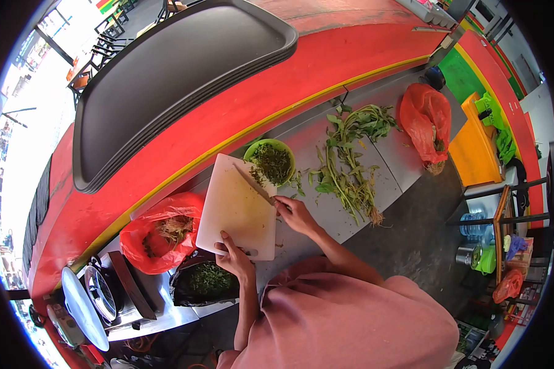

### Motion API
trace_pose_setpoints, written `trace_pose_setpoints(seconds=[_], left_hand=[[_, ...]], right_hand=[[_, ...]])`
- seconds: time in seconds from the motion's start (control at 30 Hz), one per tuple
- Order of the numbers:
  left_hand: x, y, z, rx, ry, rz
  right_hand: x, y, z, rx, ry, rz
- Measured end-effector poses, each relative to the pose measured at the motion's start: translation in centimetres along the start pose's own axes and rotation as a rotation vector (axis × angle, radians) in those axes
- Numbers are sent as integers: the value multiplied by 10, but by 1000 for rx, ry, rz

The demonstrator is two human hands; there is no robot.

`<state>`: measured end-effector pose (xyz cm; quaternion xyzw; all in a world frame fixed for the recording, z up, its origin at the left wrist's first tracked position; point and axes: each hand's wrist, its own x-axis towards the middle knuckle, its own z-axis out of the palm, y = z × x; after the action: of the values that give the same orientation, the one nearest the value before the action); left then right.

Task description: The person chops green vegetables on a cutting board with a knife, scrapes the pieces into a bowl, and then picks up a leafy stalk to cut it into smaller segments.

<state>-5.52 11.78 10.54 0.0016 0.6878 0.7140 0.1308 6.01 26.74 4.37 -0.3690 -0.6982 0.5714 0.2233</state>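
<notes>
My left hand [235,257] grips the near edge of a white cutting board [237,209], tilted up toward a green bowl [256,147]. My right hand [294,212] holds a knife [254,185] whose blade lies across the board, pointing at the bowl. The bowl holds chopped green herbs [272,163]. A few herb bits cling to the board's far end.
A bunch of leafy stems [349,161] lies on the steel counter [406,175] to the right, a red plastic bag [426,120] beyond it. Left are a red bag of scraps [160,237], a black bag of greens [206,281] and pot lids [86,304]. Stacked dark trays [178,74] sit on the red ledge.
</notes>
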Motion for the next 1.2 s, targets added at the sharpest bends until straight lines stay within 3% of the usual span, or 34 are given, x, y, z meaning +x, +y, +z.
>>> trace_pose_setpoints(seconds=[0.23,0.37,0.43,0.57,0.63,0.73,0.9,1.07,1.2], left_hand=[[-1,4,-3,-88,-17,-2],[0,8,-4,-69,0,-18],[1,8,-3,-67,15,10],[2,8,-6,-112,-1,25],[0,12,-8,-70,-29,19],[-2,14,-10,-63,-20,43],[-1,11,-12,-96,-29,98],[-6,18,-17,-90,-25,93],[-7,18,-26,-93,-9,137]], right_hand=[[31,12,-32,-85,-30,162],[29,-3,-41,-84,-103,122],[29,-9,-44,-90,-235,94],[51,13,-41,-87,-235,109],[64,16,-37,-187,-136,85],[63,7,-34,-108,-88,60],[55,6,-28,-91,-199,69],[73,58,-35,-214,7,-51],[47,29,-67,-122,-91,9]])
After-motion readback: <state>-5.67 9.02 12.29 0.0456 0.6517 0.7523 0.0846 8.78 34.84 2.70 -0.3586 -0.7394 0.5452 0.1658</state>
